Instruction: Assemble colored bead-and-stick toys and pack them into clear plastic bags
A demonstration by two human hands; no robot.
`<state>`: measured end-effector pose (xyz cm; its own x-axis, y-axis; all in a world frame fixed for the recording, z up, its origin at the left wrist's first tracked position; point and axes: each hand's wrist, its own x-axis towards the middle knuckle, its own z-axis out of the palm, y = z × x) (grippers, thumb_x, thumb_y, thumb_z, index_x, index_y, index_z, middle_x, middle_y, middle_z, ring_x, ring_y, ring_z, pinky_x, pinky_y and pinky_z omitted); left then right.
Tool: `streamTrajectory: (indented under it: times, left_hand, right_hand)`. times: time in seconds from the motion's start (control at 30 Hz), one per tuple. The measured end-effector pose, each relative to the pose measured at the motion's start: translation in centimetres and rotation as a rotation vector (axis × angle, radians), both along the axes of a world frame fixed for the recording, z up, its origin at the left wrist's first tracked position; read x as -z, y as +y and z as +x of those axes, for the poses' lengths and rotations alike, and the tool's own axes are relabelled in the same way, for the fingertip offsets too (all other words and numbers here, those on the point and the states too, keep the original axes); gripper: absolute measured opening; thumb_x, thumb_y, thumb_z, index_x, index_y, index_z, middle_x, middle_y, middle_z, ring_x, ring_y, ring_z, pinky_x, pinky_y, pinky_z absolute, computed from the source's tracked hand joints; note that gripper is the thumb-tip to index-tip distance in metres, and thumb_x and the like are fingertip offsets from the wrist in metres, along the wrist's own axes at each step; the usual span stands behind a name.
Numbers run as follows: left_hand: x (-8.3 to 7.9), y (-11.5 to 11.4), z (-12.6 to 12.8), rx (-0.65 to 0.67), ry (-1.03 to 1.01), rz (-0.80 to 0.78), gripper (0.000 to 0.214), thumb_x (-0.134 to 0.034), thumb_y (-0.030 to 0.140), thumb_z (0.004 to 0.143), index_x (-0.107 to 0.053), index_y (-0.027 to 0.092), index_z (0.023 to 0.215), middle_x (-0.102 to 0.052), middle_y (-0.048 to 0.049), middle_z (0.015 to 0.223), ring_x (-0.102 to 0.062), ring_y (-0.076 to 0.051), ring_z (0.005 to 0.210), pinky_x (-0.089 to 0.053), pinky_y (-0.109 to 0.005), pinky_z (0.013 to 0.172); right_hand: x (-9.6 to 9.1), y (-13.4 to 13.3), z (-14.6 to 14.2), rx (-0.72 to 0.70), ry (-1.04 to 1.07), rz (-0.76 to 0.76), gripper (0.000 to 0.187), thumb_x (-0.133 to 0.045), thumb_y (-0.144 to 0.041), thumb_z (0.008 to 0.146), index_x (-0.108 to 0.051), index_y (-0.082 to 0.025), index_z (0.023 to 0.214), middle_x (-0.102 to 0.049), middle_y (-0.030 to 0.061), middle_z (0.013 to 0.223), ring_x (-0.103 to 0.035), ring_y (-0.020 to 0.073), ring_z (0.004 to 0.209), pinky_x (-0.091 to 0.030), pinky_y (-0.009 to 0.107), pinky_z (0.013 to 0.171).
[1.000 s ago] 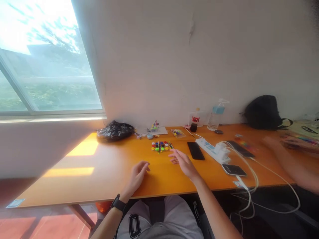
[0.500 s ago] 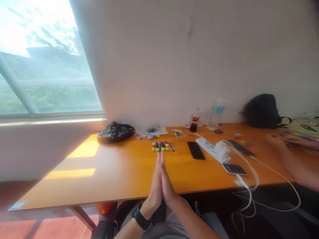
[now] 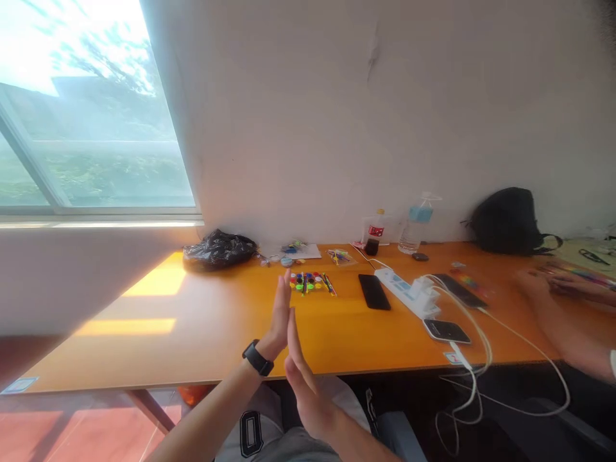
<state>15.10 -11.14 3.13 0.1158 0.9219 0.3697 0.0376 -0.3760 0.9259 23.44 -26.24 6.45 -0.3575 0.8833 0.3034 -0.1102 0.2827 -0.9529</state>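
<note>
My left hand, with a black watch on its wrist, reaches out over the wooden table with fingers straight. My right hand is flat and nearer to my body, its fingertips close to the heel of the left hand; I cannot tell whether they touch. Both hands are open and hold nothing. Just past the left fingertips lies a set of small paint pots with coloured lids. A few thin brushes lie at its right side.
A black plastic bag lies at the back left. To the right are a phone, a white power strip with trailing cables, a bottle and a black backpack. Another person's arm rests at the far right.
My hands were pressed palm to palm. They have slid out of line: the left is now farther forward and left, the right lower and closer to me.
</note>
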Motion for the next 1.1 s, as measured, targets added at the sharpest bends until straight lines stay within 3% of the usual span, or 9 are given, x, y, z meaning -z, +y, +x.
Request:
streamTrajectory:
  times: [0.03, 0.1, 0.17, 0.2, 0.3, 0.43, 0.57, 0.8, 1.1]
  left_hand:
    - [-0.5, 1.8, -1.0, -0.057, 0.001, 0.007, 0.063, -0.023, 0.057, 0.106, -0.022, 0.032, 0.164, -0.025, -0.0028, 0.172, -0.022, -0.029, 0.159, -0.030, -0.051, 0.126]
    - [-0.8, 5.0, -2.9, -0.106, 0.044, 0.006, 0.059, -0.044, 0.052, 0.103, -0.042, 0.024, 0.155, -0.041, -0.0114, 0.164, -0.035, -0.033, 0.153, -0.030, -0.051, 0.124]
    - [-0.5, 7.5, -4.3, -0.121, 0.232, 0.022, 0.057, -0.059, 0.043, 0.095, -0.052, 0.019, 0.146, -0.053, -0.0170, 0.153, -0.048, -0.036, 0.143, -0.037, -0.054, 0.119]
    - [-0.2, 8.4, -4.8, -0.107, 0.266, 0.033, 0.057, -0.065, 0.039, 0.090, -0.056, 0.019, 0.143, -0.057, -0.0173, 0.150, -0.051, -0.036, 0.140, -0.037, -0.055, 0.119]
    - [1.1, 10.3, -5.4, -0.024, 0.351, 0.098, 0.054, -0.071, 0.033, 0.084, -0.064, 0.018, 0.135, -0.063, -0.0165, 0.144, -0.055, -0.035, 0.136, -0.036, -0.053, 0.120]
    - [2.3, 12.1, -4.4, 0.036, 0.413, 0.179, 0.048, -0.065, 0.040, 0.091, -0.067, 0.017, 0.133, -0.061, -0.0164, 0.146, -0.052, -0.033, 0.139, -0.032, -0.050, 0.122]
    - [2.7, 14.2, -3.5, 0.060, 0.433, 0.210, 0.046, -0.057, 0.045, 0.097, -0.069, 0.017, 0.130, -0.064, -0.0162, 0.143, -0.055, -0.032, 0.136, -0.035, -0.047, 0.120]
    - [3.2, 15.8, -3.6, 0.039, 0.409, 0.157, 0.039, -0.058, 0.043, 0.096, -0.073, 0.016, 0.120, -0.078, -0.0121, 0.107, -0.071, -0.027, 0.098, -0.053, -0.038, 0.094]
    - [4.0, 16.3, -3.5, -0.001, 0.397, 0.095, 0.026, -0.058, 0.036, 0.095, -0.077, 0.017, 0.097, -0.078, -0.0099, 0.097, -0.070, -0.024, 0.090, -0.052, -0.032, 0.083]
  right_hand:
    - [-0.4, -0.6, 0.2, -0.066, -0.048, 0.005, 0.078, -0.039, -0.075, 0.098, -0.022, -0.039, 0.165, -0.032, -0.0029, 0.169, -0.009, 0.0246, 0.162, -0.006, 0.051, 0.130]
    - [-1.4, -0.5, 1.2, -0.210, -0.155, 0.026, 0.065, -0.042, -0.068, 0.101, -0.042, -0.037, 0.159, -0.057, 0.0029, 0.153, -0.042, 0.0280, 0.149, -0.028, 0.048, 0.125]
    - [-2.0, 1.4, 2.5, -0.345, -0.298, 0.065, 0.049, -0.051, -0.058, 0.102, -0.067, -0.032, 0.139, -0.077, 0.0039, 0.120, -0.070, 0.0267, 0.114, -0.052, 0.038, 0.101]
    - [-2.1, 3.0, 3.1, -0.364, -0.386, 0.103, 0.040, -0.057, -0.055, 0.100, -0.077, -0.030, 0.123, -0.081, 0.0027, 0.103, -0.074, 0.0243, 0.095, -0.056, 0.033, 0.085]
    - [-1.7, 9.7, 5.2, -0.087, -0.492, 0.246, 0.028, -0.061, -0.043, 0.097, -0.082, -0.025, 0.101, -0.079, 0.0017, 0.087, -0.069, 0.0196, 0.077, -0.051, 0.028, 0.071]
    - [-1.5, 19.4, 8.0, 0.302, -0.721, 0.338, 0.026, -0.058, -0.031, 0.094, -0.080, -0.021, 0.086, -0.074, 0.0020, 0.075, -0.061, 0.0166, 0.067, -0.044, 0.026, 0.064]
    - [-1.8, 25.4, 9.8, 0.342, -0.847, 0.301, 0.019, -0.062, -0.022, 0.088, -0.078, -0.017, 0.080, -0.075, 0.0053, 0.076, -0.062, 0.0164, 0.067, -0.042, 0.025, 0.063]
    - [-1.7, 29.5, 7.9, 0.232, -1.151, 0.205, 0.005, -0.072, -0.016, 0.075, -0.077, -0.018, 0.076, -0.076, 0.0039, 0.072, -0.066, 0.0155, 0.068, -0.041, 0.022, 0.063]
    - [-2.5, 31.8, 6.6, 0.153, -1.407, 0.187, 0.008, -0.072, -0.014, 0.073, -0.078, -0.017, 0.077, -0.079, 0.0146, 0.086, -0.074, 0.0260, 0.081, -0.045, 0.027, 0.066]
